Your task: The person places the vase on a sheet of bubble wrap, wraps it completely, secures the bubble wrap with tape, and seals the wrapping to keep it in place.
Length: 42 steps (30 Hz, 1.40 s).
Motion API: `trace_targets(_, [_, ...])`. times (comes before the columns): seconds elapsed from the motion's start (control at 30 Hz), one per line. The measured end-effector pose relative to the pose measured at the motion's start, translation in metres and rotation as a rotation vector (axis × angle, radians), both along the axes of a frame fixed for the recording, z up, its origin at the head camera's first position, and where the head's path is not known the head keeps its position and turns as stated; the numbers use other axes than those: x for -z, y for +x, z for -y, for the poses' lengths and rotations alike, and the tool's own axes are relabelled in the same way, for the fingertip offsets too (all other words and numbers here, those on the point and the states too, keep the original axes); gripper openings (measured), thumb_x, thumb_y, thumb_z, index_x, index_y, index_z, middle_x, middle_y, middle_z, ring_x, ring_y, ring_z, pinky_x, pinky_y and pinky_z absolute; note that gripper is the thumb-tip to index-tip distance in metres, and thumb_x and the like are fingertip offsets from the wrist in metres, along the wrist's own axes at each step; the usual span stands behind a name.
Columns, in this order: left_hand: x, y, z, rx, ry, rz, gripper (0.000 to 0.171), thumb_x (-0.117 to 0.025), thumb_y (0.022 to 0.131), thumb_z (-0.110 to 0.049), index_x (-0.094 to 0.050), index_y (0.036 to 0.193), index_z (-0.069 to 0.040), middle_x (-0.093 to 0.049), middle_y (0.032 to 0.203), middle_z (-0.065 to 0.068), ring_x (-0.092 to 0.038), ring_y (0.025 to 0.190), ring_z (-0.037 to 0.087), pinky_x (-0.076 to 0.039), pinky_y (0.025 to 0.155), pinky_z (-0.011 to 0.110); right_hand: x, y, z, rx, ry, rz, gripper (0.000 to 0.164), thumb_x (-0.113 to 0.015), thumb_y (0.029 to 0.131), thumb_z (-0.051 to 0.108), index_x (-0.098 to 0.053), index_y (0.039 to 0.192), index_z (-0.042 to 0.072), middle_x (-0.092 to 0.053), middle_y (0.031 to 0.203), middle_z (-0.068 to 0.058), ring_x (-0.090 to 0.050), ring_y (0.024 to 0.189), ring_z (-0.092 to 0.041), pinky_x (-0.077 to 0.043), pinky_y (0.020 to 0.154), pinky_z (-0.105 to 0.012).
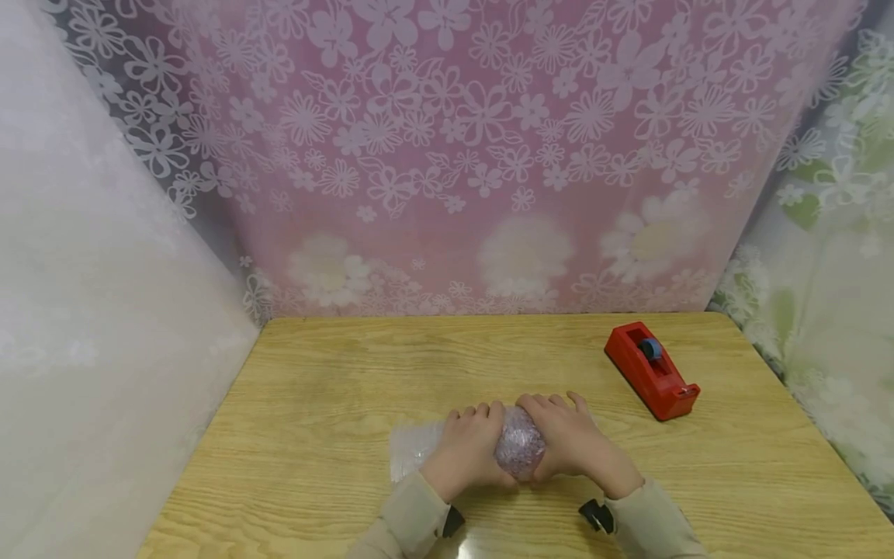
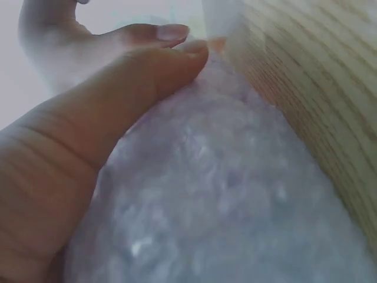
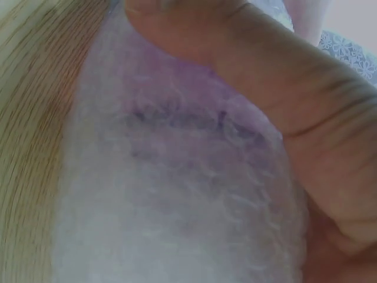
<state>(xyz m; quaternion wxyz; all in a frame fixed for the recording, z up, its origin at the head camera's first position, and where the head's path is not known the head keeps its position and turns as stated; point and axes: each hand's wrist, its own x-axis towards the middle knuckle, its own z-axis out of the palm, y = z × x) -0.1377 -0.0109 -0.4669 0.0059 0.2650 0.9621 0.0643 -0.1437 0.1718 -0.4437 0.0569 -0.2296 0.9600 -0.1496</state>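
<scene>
A rounded bundle of bubble wrap (image 1: 520, 444) with something pinkish-purple inside lies on the table between both hands. My left hand (image 1: 471, 449) holds its left side, thumb near me and fingers over the far side. On the right side my right hand (image 1: 573, 439) grips it the same way. The left wrist view shows a thumb (image 2: 135, 88) pressed along the crinkled bubble wrap (image 2: 218, 194). Dark marks show faintly through the wrap (image 3: 177, 177) in the right wrist view. A flat end of clear wrap (image 1: 410, 450) sticks out left of the left hand. The wrapped thing's kind is hidden.
A red tape dispenser (image 1: 653, 373) with a roll of tape stands at the back right of the wooden table (image 1: 335, 373). Flowered curtains (image 1: 454, 155) hang behind the table and along both sides.
</scene>
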Motion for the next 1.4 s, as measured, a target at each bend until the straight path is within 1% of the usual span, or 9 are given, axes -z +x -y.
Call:
trace_targets(0.2, [-0.01, 0.009, 0.008, -0.001, -0.011, 0.043, 0.098, -0.078, 0.067, -0.069, -0.045, 0.137, -0.009, -0.061, 0.123, 0.009, -0.061, 0.108, 0.029, -0.05, 0.086, 0.049, 0.001, -0.003, -0.004, -0.04, -0.013, -0.023, 0.091, -0.1, 0.043, 0.033, -0.055, 0.121, 0.018, -0.063, 0.118, -0.003, -0.056, 0.108, -0.034, -0.022, 0.1, -0.075])
trace_targets(0.4, [-0.021, 0.024, 0.019, 0.007, 0.009, 0.02, 0.09, -0.073, 0.077, -0.064, -0.043, 0.142, -0.01, -0.061, 0.124, 0.011, -0.06, 0.109, 0.031, -0.05, 0.085, 0.05, 0.001, -0.003, -0.008, -0.077, -0.016, -0.045, 0.094, -0.101, 0.04, 0.023, -0.055, 0.122, 0.018, -0.063, 0.119, -0.005, -0.057, 0.107, -0.033, -0.023, 0.1, -0.075])
trace_targets(0.6, [-0.029, 0.036, 0.033, 0.086, 0.104, 0.084, 0.088, -0.07, 0.086, -0.054, -0.032, 0.152, -0.011, -0.054, 0.136, 0.015, -0.054, 0.121, 0.036, -0.046, 0.097, 0.054, 0.002, -0.004, -0.01, -0.108, -0.014, -0.058, 0.095, -0.1, 0.041, 0.022, -0.054, 0.124, 0.018, -0.062, 0.12, -0.005, -0.057, 0.108, -0.033, -0.023, 0.101, -0.074])
trace_targets(0.7, [-0.031, 0.04, 0.043, 0.146, 0.154, 0.149, 0.078, -0.06, 0.095, -0.05, -0.027, 0.156, -0.014, -0.047, 0.143, 0.019, -0.049, 0.128, 0.039, -0.044, 0.099, 0.056, 0.002, -0.004, -0.011, -0.126, -0.019, -0.06, 0.096, -0.1, 0.042, 0.022, -0.054, 0.126, 0.017, -0.062, 0.122, -0.006, -0.056, 0.109, -0.033, -0.023, 0.101, -0.074])
trace_targets(0.87, [-0.04, 0.033, 0.056, 0.248, 0.246, 0.258, 0.05, -0.037, 0.108, -0.033, -0.038, 0.152, -0.01, -0.047, 0.144, 0.02, -0.051, 0.128, 0.032, -0.047, 0.1, 0.043, 0.001, -0.005, -0.012, -0.177, -0.02, -0.083, 0.096, -0.101, 0.042, 0.018, -0.054, 0.126, 0.017, -0.061, 0.121, -0.004, -0.056, 0.109, -0.033, -0.022, 0.101, -0.074])
trace_targets(1.0, [-0.048, 0.022, 0.057, 0.295, 0.299, 0.26, 0.039, -0.044, 0.107, -0.022, -0.054, 0.14, -0.005, -0.061, 0.128, 0.013, -0.06, 0.11, 0.015, -0.05, 0.088, 0.025, 0.002, -0.007, -0.013, -0.205, -0.012, -0.086, 0.096, -0.1, 0.042, 0.018, -0.054, 0.126, 0.017, -0.06, 0.122, -0.004, -0.055, 0.11, -0.034, -0.021, 0.102, -0.073])
trace_targets(1.07, [-0.049, 0.019, 0.057, 0.291, 0.315, 0.266, 0.034, -0.05, 0.104, -0.017, -0.061, 0.134, -0.005, -0.066, 0.119, 0.009, -0.06, 0.099, 0.009, -0.049, 0.081, 0.02, 0.002, -0.009, -0.013, -0.22, -0.005, -0.086, 0.094, -0.1, 0.043, 0.018, -0.054, 0.125, 0.018, -0.059, 0.121, -0.003, -0.055, 0.111, -0.035, -0.021, 0.102, -0.073])
trace_targets(1.23, [-0.047, 0.016, 0.056, 0.234, 0.344, 0.276, 0.028, -0.064, 0.096, -0.018, -0.069, 0.122, -0.01, -0.069, 0.109, -0.001, -0.061, 0.093, 0.005, -0.05, 0.08, 0.02, 0.005, -0.012, -0.013, -0.249, 0.0, -0.086, 0.096, -0.099, 0.042, 0.018, -0.053, 0.126, 0.019, -0.059, 0.122, -0.002, -0.054, 0.115, -0.034, -0.02, 0.103, -0.073])
trace_targets(1.4, [-0.041, 0.009, 0.054, 0.165, 0.353, 0.282, 0.036, -0.074, 0.088, -0.035, -0.06, 0.118, -0.023, -0.066, 0.104, -0.005, -0.061, 0.089, 0.008, -0.05, 0.073, 0.024, 0.004, -0.014, -0.013, -0.272, -0.008, -0.087, 0.098, -0.1, 0.04, 0.017, -0.054, 0.127, 0.02, -0.059, 0.123, -0.001, -0.054, 0.117, -0.034, -0.019, 0.103, -0.073])
